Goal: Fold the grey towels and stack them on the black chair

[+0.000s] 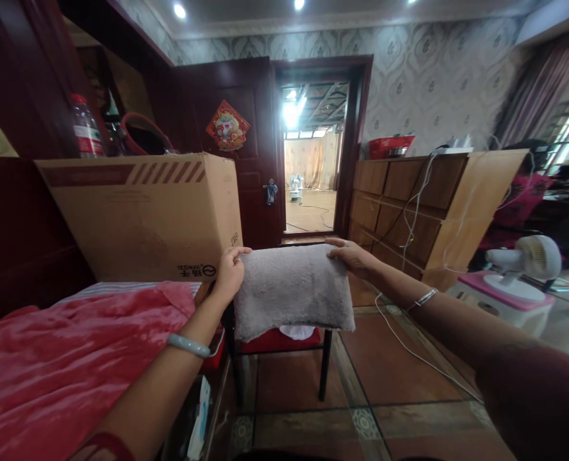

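A grey fluffy towel hangs over the back of a chair with a red seat and dark legs. My left hand pinches the towel's upper left corner, fingers closed. At the upper right corner my right hand is closed on the towel, thumb and finger along its top edge. Most of the chair back is hidden behind the towel. Something white shows on the seat just under the towel's lower edge.
Left of the chair are a bed with a pink blanket and a large cardboard box. On the right stand wooden drawers and a fan on a pink-topped box. A white cable crosses the tiled floor.
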A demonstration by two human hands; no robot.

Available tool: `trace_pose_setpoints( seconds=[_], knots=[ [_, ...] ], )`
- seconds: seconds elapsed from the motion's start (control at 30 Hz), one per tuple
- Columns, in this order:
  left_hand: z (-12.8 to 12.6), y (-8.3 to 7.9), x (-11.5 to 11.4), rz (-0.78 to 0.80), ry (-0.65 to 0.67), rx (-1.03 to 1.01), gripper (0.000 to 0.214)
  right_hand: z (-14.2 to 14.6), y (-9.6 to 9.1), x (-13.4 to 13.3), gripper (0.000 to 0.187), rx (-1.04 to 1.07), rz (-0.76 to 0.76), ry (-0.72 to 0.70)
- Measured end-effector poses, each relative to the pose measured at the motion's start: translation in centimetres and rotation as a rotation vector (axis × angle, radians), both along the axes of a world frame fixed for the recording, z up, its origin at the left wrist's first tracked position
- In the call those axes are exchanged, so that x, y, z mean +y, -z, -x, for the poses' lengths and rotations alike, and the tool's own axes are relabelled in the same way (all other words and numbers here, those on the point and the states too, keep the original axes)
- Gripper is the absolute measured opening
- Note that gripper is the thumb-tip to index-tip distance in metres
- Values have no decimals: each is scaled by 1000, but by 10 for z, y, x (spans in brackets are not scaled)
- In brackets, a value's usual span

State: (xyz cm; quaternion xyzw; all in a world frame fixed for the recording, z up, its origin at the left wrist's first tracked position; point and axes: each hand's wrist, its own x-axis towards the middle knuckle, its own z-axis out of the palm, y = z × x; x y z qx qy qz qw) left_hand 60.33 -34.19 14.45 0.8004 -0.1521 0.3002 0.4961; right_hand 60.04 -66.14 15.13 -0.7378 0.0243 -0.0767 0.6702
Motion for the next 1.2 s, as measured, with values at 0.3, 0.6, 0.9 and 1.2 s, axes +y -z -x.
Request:
trace_pose_setpoints(
  seconds=[0.3, 0.6, 0.9, 1.2],
  knots=[
    [-7, 4, 6, -93, 14, -11, 35, -2, -9, 0, 59, 12, 126, 5],
    [0, -9, 21, -434, -132, -45, 34, -4, -16, -6, 37, -254, 830, 36],
    [9, -12, -4, -920, 83, -78, 87, 14, 1, 38, 97, -633, 1319, -332],
    [7, -8, -1, -931, 78, -25, 90, 0, 11, 17, 99, -737, 1229, -418]
  ],
)
